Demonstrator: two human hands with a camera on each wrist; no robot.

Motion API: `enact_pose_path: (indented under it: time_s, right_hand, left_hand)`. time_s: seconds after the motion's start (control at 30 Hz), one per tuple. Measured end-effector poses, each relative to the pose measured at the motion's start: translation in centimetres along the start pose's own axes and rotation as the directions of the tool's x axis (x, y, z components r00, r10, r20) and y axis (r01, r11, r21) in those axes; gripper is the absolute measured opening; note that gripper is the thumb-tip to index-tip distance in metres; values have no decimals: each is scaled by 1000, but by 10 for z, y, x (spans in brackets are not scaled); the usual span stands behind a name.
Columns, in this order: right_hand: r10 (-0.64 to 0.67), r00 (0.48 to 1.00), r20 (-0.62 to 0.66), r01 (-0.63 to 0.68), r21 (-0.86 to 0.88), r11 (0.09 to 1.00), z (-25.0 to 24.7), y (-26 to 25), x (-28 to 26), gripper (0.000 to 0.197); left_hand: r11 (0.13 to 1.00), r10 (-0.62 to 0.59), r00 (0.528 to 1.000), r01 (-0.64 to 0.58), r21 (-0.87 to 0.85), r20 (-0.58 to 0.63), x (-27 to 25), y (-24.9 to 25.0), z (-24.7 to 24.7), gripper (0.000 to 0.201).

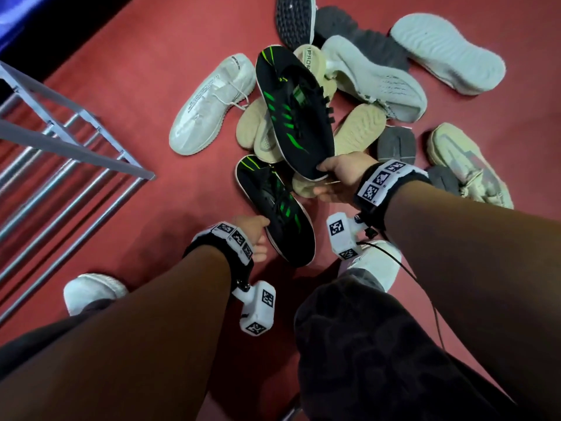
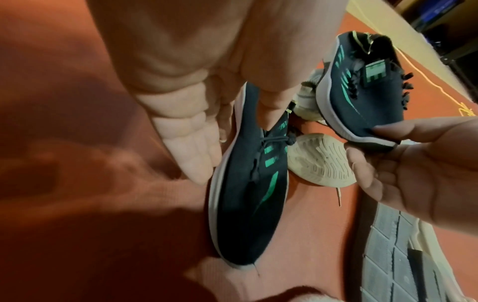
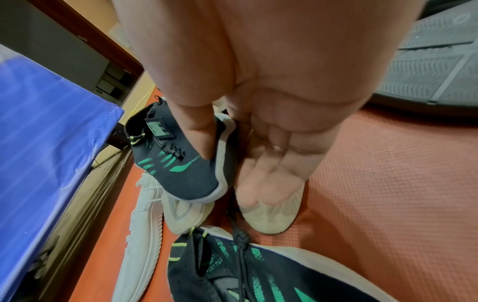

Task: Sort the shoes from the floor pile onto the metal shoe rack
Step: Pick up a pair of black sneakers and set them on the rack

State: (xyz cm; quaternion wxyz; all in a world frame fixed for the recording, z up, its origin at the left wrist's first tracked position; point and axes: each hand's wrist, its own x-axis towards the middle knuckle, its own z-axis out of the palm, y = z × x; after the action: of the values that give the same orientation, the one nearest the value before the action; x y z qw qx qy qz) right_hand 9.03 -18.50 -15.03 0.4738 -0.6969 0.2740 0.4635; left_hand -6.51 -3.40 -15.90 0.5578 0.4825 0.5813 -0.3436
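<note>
1. Right hand (image 1: 340, 174): pinches toe of upper black-green shoe (image 1: 294, 110), thumb on the knit, fingers under the sole; shoe is raised over the floor pile (image 1: 349, 95).
2. Left hand (image 1: 252, 235): at heel end of lower black-green shoe (image 1: 273, 208), thumb inside the collar, fingers along the outer sole edge. Reads as a grip, but wrist view is blurred, so not certain. Shoe looks lifted or barely off the red floor (image 1: 136, 71).
3. Step in hand, est.: matched pair picked, carry to metal shoe rack (image 1: 60, 153), at left.
4. Doing it well: firm up the toe pinch, as it may swing; keep laces off the pile; set the pair side by side, soles down across the bars.
5. Rack contents: visible bars hold no shoes; lower tiers not visible.
6. Pile: white, beige, grey shoes, several sole-up.
</note>
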Motion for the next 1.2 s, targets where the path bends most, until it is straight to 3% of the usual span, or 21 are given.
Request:
enact_pose_path:
  time_s: [0.1,0.2,0.37,0.47,0.63,0.8,0.9,1.1,1.2]
  right_hand:
    - [10,1000,23,-10,4,1000,-3,5,1,14]
    - [9,999,42,-10,28,1000,-11,8,3,15]
    - [-7,999,32,6,47,999,-18,11,2,8]
    - [-9,999,43,7,47,999,-19,12,1,8]
    - [-15,999,49,14,29,999,-19,12,-1,8]
    - [-12,999,35,11,18,1000,-19,12,0,7]
    - [-14,999,42,14,4,1000,-17,12,0,7]
    - [-10,999,44,11,-23,1000,-15,11,0,9]
    - [-10,999,44,12,-27,1000,-16,12,1,11]
  left_hand:
    - [995,-104,991,104,3,81,5,-6,14,39]
    - [987,-162,981,162,10,106,8,-9,27,41]
    - [988,-152,985,153,-8,77,18,-13,37,82]
    - [983,-156,986,161,-90,65,11,-10,37,65]
    - [991,-72,996,77,-109,49,33,-9,39,73]
    - [995,-35,999,36,-97,12,24,-3,36,55]
    - [989,-51,998,54,-137,21,24,0,32,25]
    - [980,-75,993,90,-179,93,28,-8,28,23]
    - [980,-77,985,104,-170,157,24,-9,33,31]
